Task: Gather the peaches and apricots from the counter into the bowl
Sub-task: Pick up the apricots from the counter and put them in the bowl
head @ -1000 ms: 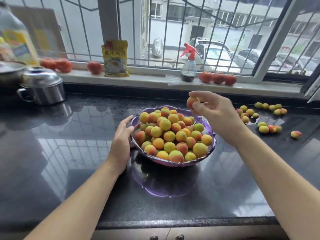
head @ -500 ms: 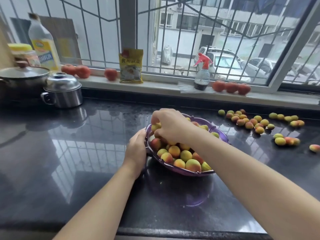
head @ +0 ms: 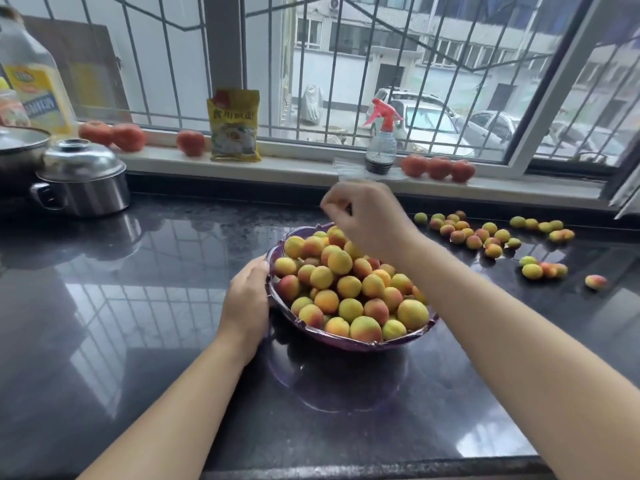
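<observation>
The black counter point(head: 138, 341) is carrying a purple bowl point(head: 346, 342) heaped with peaches and apricots point(head: 346, 285). The right forearm is reaching in diagonally from the lower right, its right hand point(head: 367, 216) hovering over the bowl's far rim, fingers loosely curled downward; whether they are pinching anything cannot be told. The left hand point(head: 247, 299) is lying against the bowl's left rim, fingers gripping it. Loose fruit point(head: 485, 237) is lying scattered on the counter to the right.
</observation>
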